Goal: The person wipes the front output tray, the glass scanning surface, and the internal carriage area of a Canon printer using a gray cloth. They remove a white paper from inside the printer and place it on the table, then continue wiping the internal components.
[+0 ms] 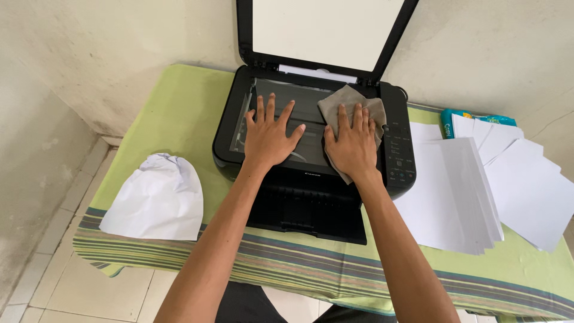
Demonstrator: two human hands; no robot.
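Note:
A black flatbed printer (399,157) sits on a green-clothed table with its scanner lid (326,30) raised upright. My left hand (270,134) lies flat, fingers spread, on the scanner glass (305,101). My right hand (353,143) presses flat on a grey-brown cloth (342,98) spread over the right part of the glass. The cloth's far corner sticks out beyond my fingertips. Neither hand grips anything.
A crumpled white sheet (156,197) lies on the green striped tablecloth (179,113) at the left. Loose stacks of white paper (472,185) fan out at the right, with a teal packet (472,116) behind them. Walls stand close behind and to the left; tiled floor below.

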